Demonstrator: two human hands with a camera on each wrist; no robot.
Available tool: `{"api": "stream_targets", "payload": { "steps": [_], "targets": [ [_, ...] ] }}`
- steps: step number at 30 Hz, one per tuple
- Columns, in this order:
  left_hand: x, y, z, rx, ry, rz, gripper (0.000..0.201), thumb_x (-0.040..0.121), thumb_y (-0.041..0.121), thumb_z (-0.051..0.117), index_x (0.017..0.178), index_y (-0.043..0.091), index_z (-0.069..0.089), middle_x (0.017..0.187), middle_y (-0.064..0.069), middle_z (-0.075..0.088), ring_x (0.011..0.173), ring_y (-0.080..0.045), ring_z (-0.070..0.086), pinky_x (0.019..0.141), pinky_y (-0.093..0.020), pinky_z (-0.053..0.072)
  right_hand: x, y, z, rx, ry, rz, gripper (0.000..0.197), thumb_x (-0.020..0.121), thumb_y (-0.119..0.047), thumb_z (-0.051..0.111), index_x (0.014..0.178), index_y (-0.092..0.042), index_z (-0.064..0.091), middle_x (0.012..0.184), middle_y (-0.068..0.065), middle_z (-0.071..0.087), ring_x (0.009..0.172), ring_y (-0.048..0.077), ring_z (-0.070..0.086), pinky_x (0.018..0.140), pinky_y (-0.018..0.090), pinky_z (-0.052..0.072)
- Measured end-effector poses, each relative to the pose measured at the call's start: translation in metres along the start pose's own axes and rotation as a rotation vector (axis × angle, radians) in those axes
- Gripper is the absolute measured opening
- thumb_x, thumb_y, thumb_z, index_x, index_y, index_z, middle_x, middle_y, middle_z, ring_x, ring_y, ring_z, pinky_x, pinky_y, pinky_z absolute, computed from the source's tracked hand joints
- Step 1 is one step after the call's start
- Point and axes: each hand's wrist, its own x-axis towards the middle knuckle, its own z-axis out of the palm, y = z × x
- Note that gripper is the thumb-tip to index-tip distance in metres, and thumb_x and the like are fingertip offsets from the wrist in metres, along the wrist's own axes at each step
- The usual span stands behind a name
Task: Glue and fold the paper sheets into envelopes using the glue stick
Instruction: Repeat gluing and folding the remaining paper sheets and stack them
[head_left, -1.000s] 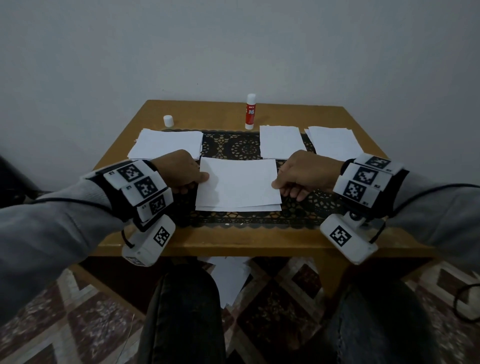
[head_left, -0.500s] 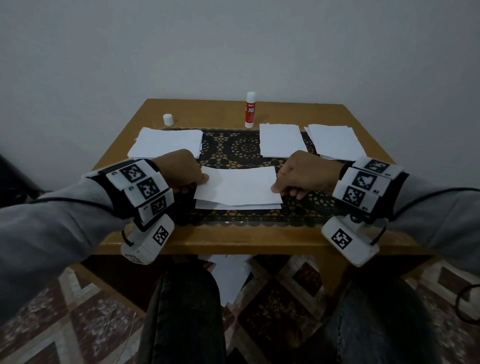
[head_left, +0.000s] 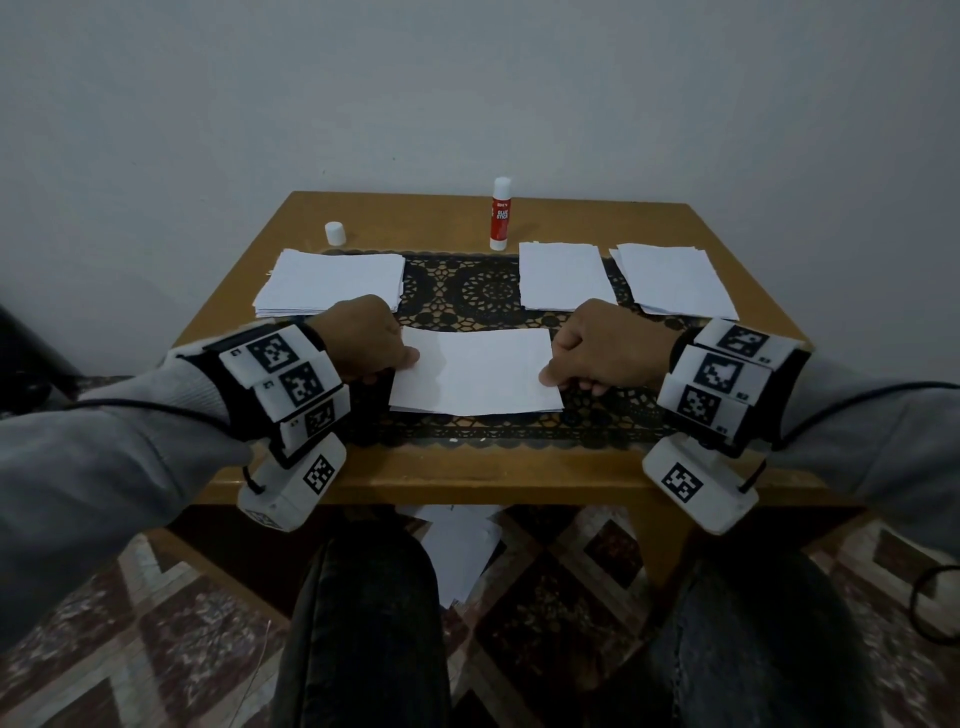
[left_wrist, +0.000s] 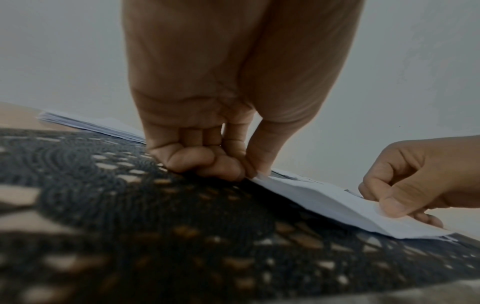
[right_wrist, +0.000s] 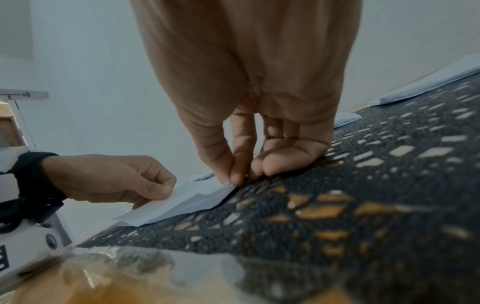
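A white paper sheet (head_left: 475, 371), folded over on itself, lies on the dark lace runner (head_left: 478, 291) in the middle of the table. My left hand (head_left: 366, 340) pinches its left edge between thumb and forefinger (left_wrist: 255, 164). My right hand (head_left: 605, 348) pinches its right edge (right_wrist: 233, 174). The fold (left_wrist: 319, 197) is loose and the layers gape a little. A red glue stick (head_left: 501, 214) stands upright at the table's far edge, and its white cap (head_left: 335, 233) stands apart at the far left.
A stack of white sheets (head_left: 332, 280) lies at the back left, and two smaller piles (head_left: 563, 275) (head_left: 675, 278) at the back right. The wooden table (head_left: 467, 467) stands against a grey wall. Paper sheets (head_left: 457, 551) lie on the patterned floor under the table, between my knees.
The far part of the sheet has come forward over the near part, so the sheet now looks shorter and doubled. Both hands kept their pinch and shifted slightly toward me.
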Motion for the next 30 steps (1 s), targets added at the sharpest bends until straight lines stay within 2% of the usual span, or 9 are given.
{"api": "stream_targets", "payload": {
  "steps": [4, 7, 15, 23, 27, 30],
  "targets": [
    [0.0002, 0.0010, -0.0005, 0.012, -0.006, -0.015, 0.027, 0.093, 0.026, 0.058, 0.079, 0.003, 0.064, 0.065, -0.007, 0.062, 0.061, -0.019, 0.056, 0.056, -0.025, 0.042, 0.0004, 0.0008, 0.0007, -0.011, 0.009, -0.007, 0.034, 0.086, -0.018, 0.070, 0.056, -0.009, 0.059, 0.060, 0.007, 0.060, 0.053, 0.014, 0.056, 0.057, 0.024, 0.053],
    [0.0011, 0.0023, -0.0019, -0.002, -0.021, -0.031, 0.028, 0.094, 0.022, 0.054, 0.074, 0.003, 0.058, 0.062, -0.007, 0.060, 0.055, -0.017, 0.054, 0.053, -0.022, 0.042, 0.0009, 0.0021, 0.0004, 0.010, 0.011, -0.002, 0.033, 0.090, -0.017, 0.066, 0.058, -0.010, 0.059, 0.062, 0.005, 0.062, 0.052, 0.011, 0.056, 0.056, 0.023, 0.053],
    [0.0047, 0.0018, -0.0018, -0.013, -0.008, -0.049, 0.026, 0.094, 0.021, 0.054, 0.081, 0.000, 0.062, 0.063, -0.008, 0.061, 0.054, -0.018, 0.055, 0.054, -0.023, 0.044, 0.0010, 0.0023, 0.0012, 0.037, 0.017, 0.003, 0.031, 0.092, -0.017, 0.063, 0.063, -0.009, 0.059, 0.065, 0.003, 0.063, 0.054, 0.010, 0.057, 0.054, 0.021, 0.052],
    [0.0054, 0.0018, 0.0010, 0.049, 0.001, -0.016, 0.027, 0.094, 0.026, 0.056, 0.085, 0.002, 0.064, 0.074, -0.010, 0.064, 0.064, -0.019, 0.056, 0.054, -0.023, 0.039, 0.0017, 0.0001, 0.0026, -0.012, 0.023, 0.013, 0.030, 0.092, -0.018, 0.064, 0.064, -0.008, 0.058, 0.063, 0.004, 0.061, 0.054, 0.012, 0.056, 0.057, 0.024, 0.054],
    [0.0049, 0.0026, 0.0014, 0.081, -0.007, -0.003, 0.030, 0.094, 0.029, 0.057, 0.090, 0.000, 0.066, 0.083, -0.013, 0.067, 0.073, -0.022, 0.058, 0.056, -0.024, 0.039, 0.0029, -0.0025, 0.0027, -0.073, 0.010, 0.002, 0.032, 0.091, -0.020, 0.066, 0.063, -0.007, 0.057, 0.063, 0.008, 0.061, 0.055, 0.018, 0.058, 0.061, 0.028, 0.054],
    [0.0028, 0.0040, 0.0016, 0.106, -0.004, 0.009, 0.032, 0.092, 0.031, 0.060, 0.094, 0.000, 0.066, 0.078, -0.010, 0.065, 0.074, -0.023, 0.060, 0.059, -0.027, 0.041, 0.0041, -0.0060, 0.0041, -0.150, 0.022, -0.020, 0.033, 0.088, -0.022, 0.069, 0.063, -0.009, 0.053, 0.063, 0.008, 0.059, 0.054, 0.019, 0.057, 0.059, 0.028, 0.051]
  ]
}}
